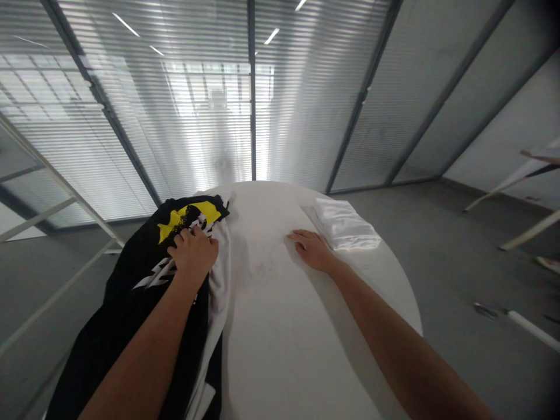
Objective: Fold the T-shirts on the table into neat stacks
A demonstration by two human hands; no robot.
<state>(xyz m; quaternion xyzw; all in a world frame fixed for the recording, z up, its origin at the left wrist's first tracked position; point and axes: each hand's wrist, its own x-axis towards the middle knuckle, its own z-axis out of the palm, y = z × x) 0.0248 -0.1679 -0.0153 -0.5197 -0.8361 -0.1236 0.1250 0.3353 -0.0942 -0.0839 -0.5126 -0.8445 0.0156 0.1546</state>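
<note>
A black garment [131, 291] with a yellow and white print lies over the left edge of a round white table [280, 326]. My left hand [193, 252] rests on it with fingers curled into the cloth near the print. A white cloth [219, 274] lies under the black one along its right side. My right hand [311, 247] lies flat on the bare tabletop, fingers stretched out, holding nothing. Just to its right sits a folded white garment [345, 224], close to the hand but apart from it.
Glass partition walls with blinds [254, 105] stand behind the table. A white metal frame [56, 198] rises at the left. Grey floor [459, 280] spreads to the right, with white furniture legs [525, 233] and a long white object [529, 329] lying on it.
</note>
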